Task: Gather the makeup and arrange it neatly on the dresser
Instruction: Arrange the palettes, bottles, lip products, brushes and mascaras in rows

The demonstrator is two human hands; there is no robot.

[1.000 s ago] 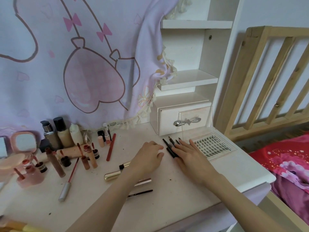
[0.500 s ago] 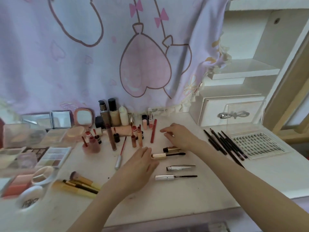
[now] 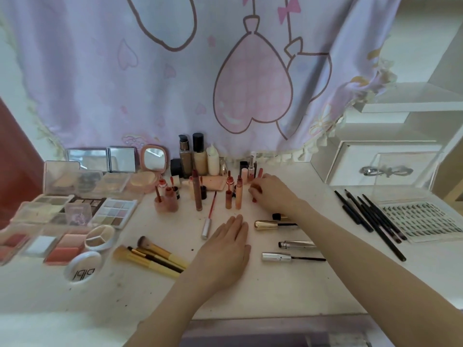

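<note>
We are in a home bedroom, at a white dresser (image 3: 275,291) strewn with makeup: foundation bottles (image 3: 193,156), eyeshadow palettes (image 3: 114,212), brushes (image 3: 150,256). A pink heart-printed cloth (image 3: 175,83) hangs behind, and a small drawer with a bow handle (image 3: 385,170) sits beside white shelves (image 3: 413,103).

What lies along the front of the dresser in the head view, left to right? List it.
White round compact lettered in black → yellow-handled makeup brushes → left hand lying flat → silver mascara wand with black brush → long black pencils → clear tray of false lashes.
</note>
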